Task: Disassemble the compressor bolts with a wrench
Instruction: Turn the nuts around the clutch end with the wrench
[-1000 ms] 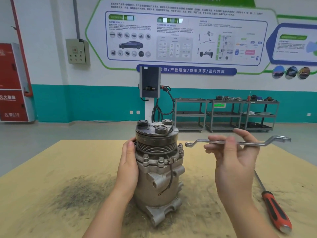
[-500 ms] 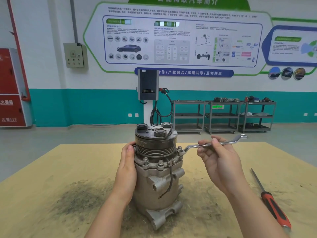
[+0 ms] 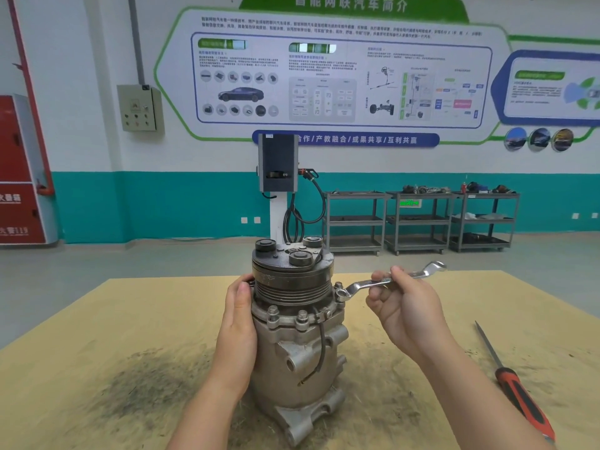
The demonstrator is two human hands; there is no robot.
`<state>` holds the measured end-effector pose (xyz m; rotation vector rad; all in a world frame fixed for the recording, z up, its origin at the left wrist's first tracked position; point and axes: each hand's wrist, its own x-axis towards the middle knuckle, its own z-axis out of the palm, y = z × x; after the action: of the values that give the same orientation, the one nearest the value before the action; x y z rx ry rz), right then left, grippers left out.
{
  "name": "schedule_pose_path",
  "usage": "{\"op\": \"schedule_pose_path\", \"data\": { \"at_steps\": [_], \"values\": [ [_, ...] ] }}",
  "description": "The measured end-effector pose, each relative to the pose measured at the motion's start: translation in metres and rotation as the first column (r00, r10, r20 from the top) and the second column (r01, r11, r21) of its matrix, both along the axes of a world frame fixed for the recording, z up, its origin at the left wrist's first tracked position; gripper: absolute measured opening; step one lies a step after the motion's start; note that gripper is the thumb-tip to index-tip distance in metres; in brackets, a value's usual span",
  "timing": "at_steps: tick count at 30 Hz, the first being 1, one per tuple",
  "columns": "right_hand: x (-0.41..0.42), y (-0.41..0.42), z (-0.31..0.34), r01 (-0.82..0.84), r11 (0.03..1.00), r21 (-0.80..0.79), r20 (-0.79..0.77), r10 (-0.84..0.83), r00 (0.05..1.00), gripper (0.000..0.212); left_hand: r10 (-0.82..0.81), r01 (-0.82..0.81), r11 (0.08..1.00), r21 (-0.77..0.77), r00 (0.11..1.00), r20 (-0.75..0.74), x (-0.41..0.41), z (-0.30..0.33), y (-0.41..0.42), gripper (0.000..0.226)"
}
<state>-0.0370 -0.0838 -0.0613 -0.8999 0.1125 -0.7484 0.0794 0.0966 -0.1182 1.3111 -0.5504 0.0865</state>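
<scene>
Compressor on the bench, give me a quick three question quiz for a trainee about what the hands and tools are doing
1. True or false: the wrench ring sits at a flange bolt on the compressor.
2. Which hand steadies the compressor? A) left hand B) right hand
3. Fill in: the red-handled ____ lies on the table.

Key: 1 true; 2 A; 3 screwdriver

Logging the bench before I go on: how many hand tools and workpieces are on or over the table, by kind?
Wrench: 1
Screwdriver: 1
Compressor: 1
Total: 3
</scene>
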Motion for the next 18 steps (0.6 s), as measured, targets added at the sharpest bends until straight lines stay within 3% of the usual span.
{"op": "schedule_pose_path", "data": {
  "at_steps": [6, 10, 12, 15, 18],
  "values": [
    [0.017, -0.009, 0.027, -0.044, 0.987, -0.157, -0.157, 0.019, 0.987, 0.014, 0.0, 0.0, 1.0, -0.021, 1.0, 0.004, 0.0, 0.001, -0.001, 0.041],
    [0.007, -0.006, 0.004, -0.041, 0.999, 0.018, -0.058, 0.042, 0.997, 0.012, 0.013, -0.013, 1.0, -0.016, 1.0, 0.003, -0.001, 0.0, -0.001, 0.041],
    [-0.002, 0.001, -0.011, 0.024, 0.996, 0.091, 0.012, -0.025, 1.0, 0.013, 0.009, -0.01, 1.0, -0.022, 1.0, -0.007, -0.001, 0.0, -0.002, 0.042],
    [-0.014, 0.018, -0.026, 0.136, 0.987, 0.08, 0.097, -0.143, 0.985, 0.015, 0.013, -0.013, 0.999, -0.037, 1.0, -0.008, -0.004, 0.002, -0.002, 0.043],
    [-0.024, 0.031, -0.033, 0.361, 0.922, -0.143, 0.107, -0.348, 0.931, 0.016, 0.025, -0.025, 0.998, -0.063, 1.0, 0.001, -0.007, 0.005, -0.003, 0.04]
  ]
}}
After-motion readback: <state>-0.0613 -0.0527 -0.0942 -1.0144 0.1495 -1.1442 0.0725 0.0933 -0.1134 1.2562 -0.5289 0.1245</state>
